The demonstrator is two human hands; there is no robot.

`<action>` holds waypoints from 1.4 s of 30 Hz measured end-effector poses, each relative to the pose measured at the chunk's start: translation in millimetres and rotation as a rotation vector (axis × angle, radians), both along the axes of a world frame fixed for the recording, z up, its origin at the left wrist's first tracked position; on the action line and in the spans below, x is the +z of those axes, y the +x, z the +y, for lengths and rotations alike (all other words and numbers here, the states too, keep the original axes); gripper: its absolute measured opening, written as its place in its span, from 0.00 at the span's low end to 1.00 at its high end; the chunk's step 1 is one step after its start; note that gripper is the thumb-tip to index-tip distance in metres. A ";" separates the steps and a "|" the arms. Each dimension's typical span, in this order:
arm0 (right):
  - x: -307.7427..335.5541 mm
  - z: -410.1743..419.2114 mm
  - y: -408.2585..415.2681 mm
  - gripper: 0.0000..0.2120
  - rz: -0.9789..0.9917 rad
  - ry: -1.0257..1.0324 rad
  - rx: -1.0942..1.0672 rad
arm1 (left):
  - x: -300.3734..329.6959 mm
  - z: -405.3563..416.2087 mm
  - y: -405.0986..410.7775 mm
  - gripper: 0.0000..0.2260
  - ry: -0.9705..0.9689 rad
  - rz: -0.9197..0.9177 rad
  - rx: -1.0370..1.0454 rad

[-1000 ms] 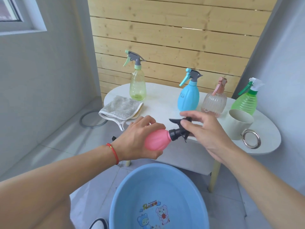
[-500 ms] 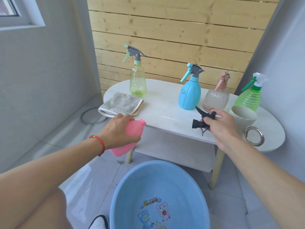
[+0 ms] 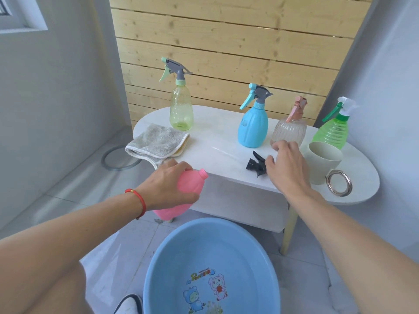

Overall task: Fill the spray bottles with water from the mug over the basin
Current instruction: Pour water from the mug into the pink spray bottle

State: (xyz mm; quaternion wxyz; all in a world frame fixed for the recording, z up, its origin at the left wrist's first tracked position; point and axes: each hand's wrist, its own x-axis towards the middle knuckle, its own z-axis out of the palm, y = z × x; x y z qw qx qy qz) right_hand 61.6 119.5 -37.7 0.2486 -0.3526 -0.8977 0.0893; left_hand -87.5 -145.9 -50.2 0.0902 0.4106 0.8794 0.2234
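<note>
Head view: left hand grips pink bottle; right hand, fingers spread, touches black sprayer.

The left hand is curling its fingers and thumb around a held bottle, palm down, knuckles facing up. Its forearm is reaching in from the lower left, with a red cord circling the wrist. The right hand is hovering palm down, fingers loosely spread and relaxed, gripping nothing. Its bare forearm is stretching in from the lower right.
</note>
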 end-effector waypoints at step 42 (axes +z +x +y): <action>-124.2 -77.1 132.5 0.17 -0.559 -1.032 0.060 | -177.6 -25.2 91.9 0.32 -0.298 -0.627 0.180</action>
